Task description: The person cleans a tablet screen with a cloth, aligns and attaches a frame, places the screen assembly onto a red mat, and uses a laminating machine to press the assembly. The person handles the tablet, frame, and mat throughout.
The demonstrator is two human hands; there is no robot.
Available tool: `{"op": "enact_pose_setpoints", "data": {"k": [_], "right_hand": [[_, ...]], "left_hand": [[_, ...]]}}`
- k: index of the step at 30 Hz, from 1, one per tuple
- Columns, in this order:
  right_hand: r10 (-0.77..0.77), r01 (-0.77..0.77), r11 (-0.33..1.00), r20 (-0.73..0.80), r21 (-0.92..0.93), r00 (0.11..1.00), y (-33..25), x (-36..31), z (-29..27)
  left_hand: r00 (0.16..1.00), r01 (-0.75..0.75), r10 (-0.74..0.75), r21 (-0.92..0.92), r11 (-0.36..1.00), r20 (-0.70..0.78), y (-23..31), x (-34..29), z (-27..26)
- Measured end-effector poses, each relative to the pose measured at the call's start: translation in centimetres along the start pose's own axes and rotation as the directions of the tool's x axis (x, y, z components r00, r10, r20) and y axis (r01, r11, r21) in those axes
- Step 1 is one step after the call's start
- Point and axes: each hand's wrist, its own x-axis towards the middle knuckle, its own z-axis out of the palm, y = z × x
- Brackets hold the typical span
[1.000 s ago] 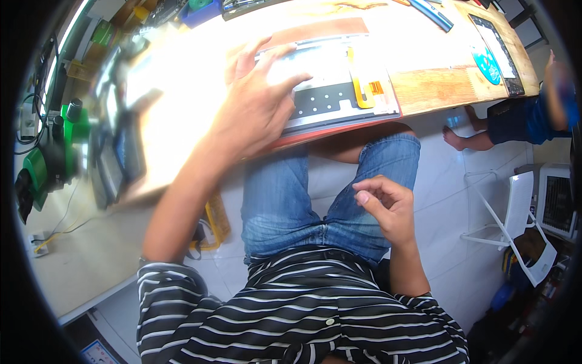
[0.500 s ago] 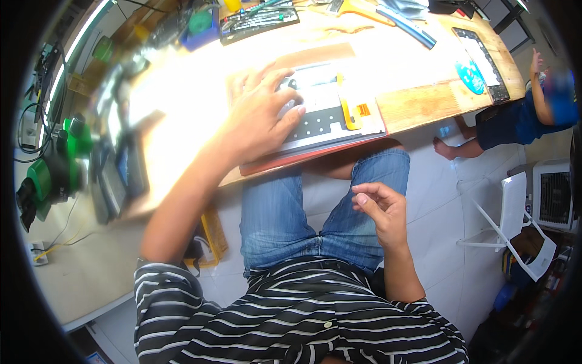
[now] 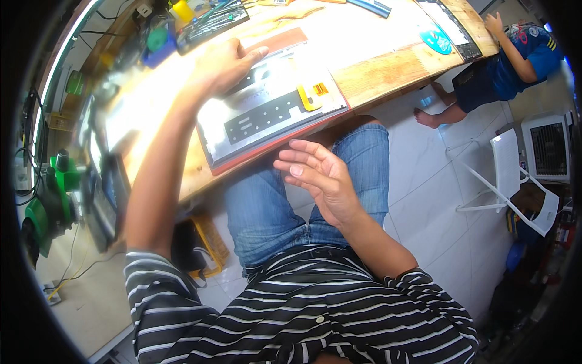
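A flat silver display-like panel (image 3: 276, 133) with a black perforated strip and a yellow ribbon cable (image 3: 307, 97) lies on a reddish-brown pad (image 3: 225, 165) at the bench's front edge. My left hand (image 3: 225, 65) is over the panel's far left part, thumb stretched out from the other fingers, which are partly lost in strong glare. Nothing shows in its grasp, and I cannot tell whether it touches the surface. Above my lap, just short of the bench edge, my right hand (image 3: 321, 179) hovers with its fingers apart, holding nothing.
A tray of small tools (image 3: 215, 18) stands at the back left. Farther right lie a blue pen-like tool (image 3: 370, 7), a blue oval card (image 3: 435, 41) and a long black-framed part (image 3: 451, 27). Beyond the bench's right end are another person (image 3: 515, 57) and a white folding chair (image 3: 506, 158).
My left hand has moved away from me and left across the panel. My right hand has risen toward the bench edge, its fingers spreading. The whole view has shifted and turned.
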Motion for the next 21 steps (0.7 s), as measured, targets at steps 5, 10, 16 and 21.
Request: {"op": "enact_pose_setpoints", "data": {"k": [5,10,16,21], "right_hand": [[-0.035,0.035,0.999,0.025,0.013,0.999,0.2,0.3,0.6],[-0.047,0.046,0.999,0.025,0.03,0.999,0.5,0.3,0.8],[-0.091,0.086,0.992,0.057,0.088,0.994,1.1,-0.5,0.7],[-0.13,0.112,0.981,0.104,0.158,0.986,1.4,-1.3,1.0]], "left_hand": [[0.99,0.085,-0.078,-0.056,0.995,0.118,0.3,0.1,-0.7],[0.98,0.088,-0.08,-0.035,0.996,0.182,0.4,0.0,-0.7],[0.981,0.048,-0.055,0.041,0.998,0.188,1.1,-1.8,-0.5],[0.99,0.013,-0.037,0.173,0.985,0.138,1.5,-4.4,-0.5]]}}
